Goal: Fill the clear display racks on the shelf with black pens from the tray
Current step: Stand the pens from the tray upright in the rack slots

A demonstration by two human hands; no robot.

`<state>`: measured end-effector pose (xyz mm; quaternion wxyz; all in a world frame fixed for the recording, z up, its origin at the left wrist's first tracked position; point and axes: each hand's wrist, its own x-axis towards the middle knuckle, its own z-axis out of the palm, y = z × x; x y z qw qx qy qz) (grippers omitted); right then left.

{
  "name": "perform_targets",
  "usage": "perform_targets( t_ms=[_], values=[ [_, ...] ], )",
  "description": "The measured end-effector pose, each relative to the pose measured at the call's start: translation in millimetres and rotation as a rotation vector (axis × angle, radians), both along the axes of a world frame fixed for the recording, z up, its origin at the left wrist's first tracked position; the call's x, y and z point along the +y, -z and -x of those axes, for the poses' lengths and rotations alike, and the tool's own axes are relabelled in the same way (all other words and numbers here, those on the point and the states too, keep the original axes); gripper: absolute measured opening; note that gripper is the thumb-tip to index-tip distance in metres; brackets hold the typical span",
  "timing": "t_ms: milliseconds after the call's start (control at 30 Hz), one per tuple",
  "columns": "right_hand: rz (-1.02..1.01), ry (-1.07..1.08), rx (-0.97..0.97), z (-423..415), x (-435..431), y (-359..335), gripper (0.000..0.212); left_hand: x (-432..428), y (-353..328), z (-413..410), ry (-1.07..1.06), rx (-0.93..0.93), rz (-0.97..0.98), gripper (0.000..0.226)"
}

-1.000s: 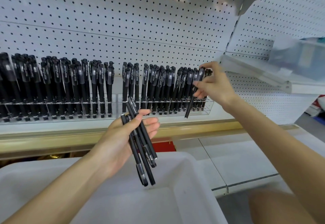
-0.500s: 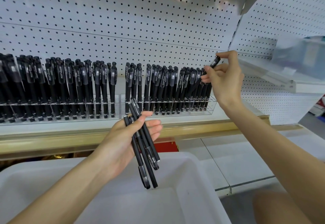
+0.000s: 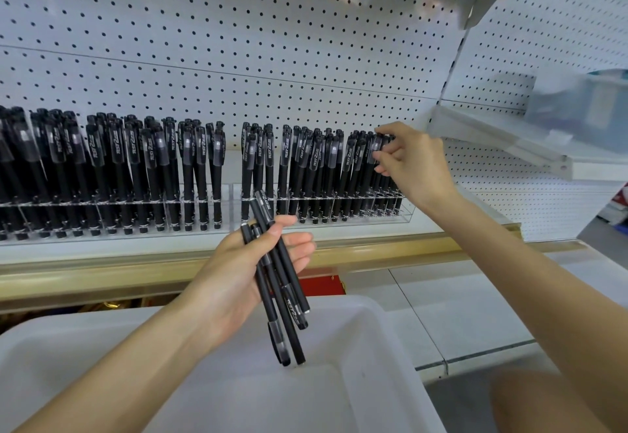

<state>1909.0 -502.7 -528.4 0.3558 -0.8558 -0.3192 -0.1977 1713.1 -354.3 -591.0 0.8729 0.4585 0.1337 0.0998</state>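
Observation:
Two clear display racks stand side by side on the shelf, the left rack [image 3: 102, 218] and the right rack [image 3: 406, 211], both packed with upright black pens [image 3: 306, 167]. My right hand [image 3: 413, 164] pinches the cap of one black pen [image 3: 376, 147] at the right end of the right rack, where it stands among the others. My left hand [image 3: 238, 273] grips a bundle of several black pens [image 3: 282, 293] above the white tray [image 3: 356, 324], their ends hanging down past my palm.
White pegboard [image 3: 272, 41] backs the shelf, which has a gold front edge [image 3: 102, 269]. A second pegboard panel with a clear shelf lip [image 3: 503, 140] stands to the right. Pale floor tiles [image 3: 458, 313] lie right of the tray. A red item [image 3: 323, 284] shows under the shelf.
My right hand has lowered its pen from a tilted hold above the rack down into the right end of the right rack. My left hand has kept its bundle in place.

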Motion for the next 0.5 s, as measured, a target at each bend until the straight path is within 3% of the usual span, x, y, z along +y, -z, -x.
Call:
perform_targets(
  t_ms=[233,500],
  values=[
    [0.136,-0.005,-0.109,-3.6,2.1,7.5,0.036,-2.4,-2.3,-1.3,-0.002,0.003,0.008,0.024],
    [0.084,-0.004,-0.047,2.4,-9.6,-0.8,0.038,-0.1,-0.2,-0.2,0.01,-0.008,0.016,0.026]
  ],
)
